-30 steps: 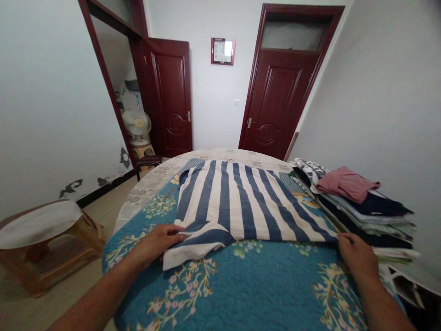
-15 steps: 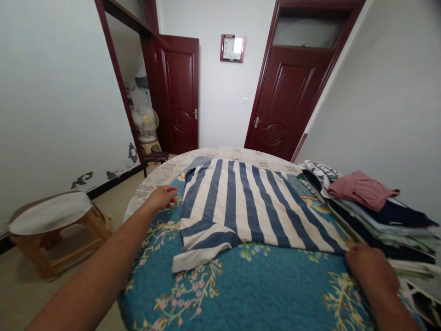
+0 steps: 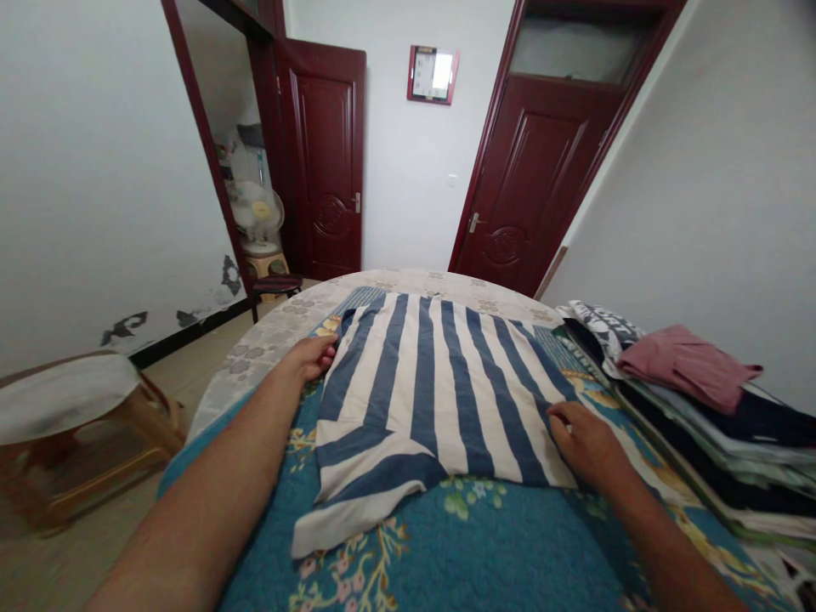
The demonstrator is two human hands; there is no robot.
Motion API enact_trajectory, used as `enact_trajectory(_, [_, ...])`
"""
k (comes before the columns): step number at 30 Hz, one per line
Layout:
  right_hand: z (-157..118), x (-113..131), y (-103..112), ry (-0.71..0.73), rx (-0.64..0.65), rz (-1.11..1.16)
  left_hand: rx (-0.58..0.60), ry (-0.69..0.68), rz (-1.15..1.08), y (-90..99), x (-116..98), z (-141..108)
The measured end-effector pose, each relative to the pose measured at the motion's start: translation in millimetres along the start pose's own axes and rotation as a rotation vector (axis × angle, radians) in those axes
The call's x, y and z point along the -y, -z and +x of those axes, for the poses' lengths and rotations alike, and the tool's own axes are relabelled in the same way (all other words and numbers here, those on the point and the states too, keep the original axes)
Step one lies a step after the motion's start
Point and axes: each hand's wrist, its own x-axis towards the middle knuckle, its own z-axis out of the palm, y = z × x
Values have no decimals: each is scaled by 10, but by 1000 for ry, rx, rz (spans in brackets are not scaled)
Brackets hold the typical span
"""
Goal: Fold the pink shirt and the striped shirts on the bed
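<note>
A blue-and-white striped shirt (image 3: 421, 382) lies spread over a teal flowered quilted cover (image 3: 472, 544), one sleeve (image 3: 363, 484) pointing toward me at the lower left. At the shirt's far left edge, the fingers of my left hand (image 3: 315, 357) are closed in a pinch on the cloth. My right hand (image 3: 580, 438) has its thumb and fingers pinched on the fabric near the right edge. Part of that edge is hidden under the hand.
A stack of folded clothes (image 3: 720, 450) stands on the right, with a pink garment (image 3: 688, 365) on top. The round table's patterned cloth (image 3: 255, 340) shows around the cover. A wooden stool (image 3: 95, 425) is on the floor to the left. Beyond are two dark red doors (image 3: 328, 161).
My right hand has moved left and inward from the shirt's lower right corner to its right side. My left hand has come to the left edge and closed on it.
</note>
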Motion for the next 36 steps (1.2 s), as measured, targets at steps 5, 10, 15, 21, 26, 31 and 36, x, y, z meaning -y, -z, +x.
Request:
enact_trajectory(5, [28,112,-461,73,-16,2,-155,-147,130,90,-81,-7])
enact_trajectory(10, [-12,-44,-581,102,-42,17,-396,-385,924,345,-128,1])
enact_trajectory(15, [-26,-29,-562,110,-59,-13,-362,-370,1191,450,-68,87])
enact_trajectory(21, [-59,57,-617,91,-57,-101,-504,-607,1330,295,-17,11])
enact_trajectory(26, [-56,54,-673,100,-24,-120,-77,-918,1470,-160,149,-184])
enact_trajectory(31, [-57,45,-674,87,-2,-128,269,-661,1642,-392,393,-282])
enact_trajectory(36, [-69,43,-692,83,9,-134,315,-497,1662,-373,410,-333])
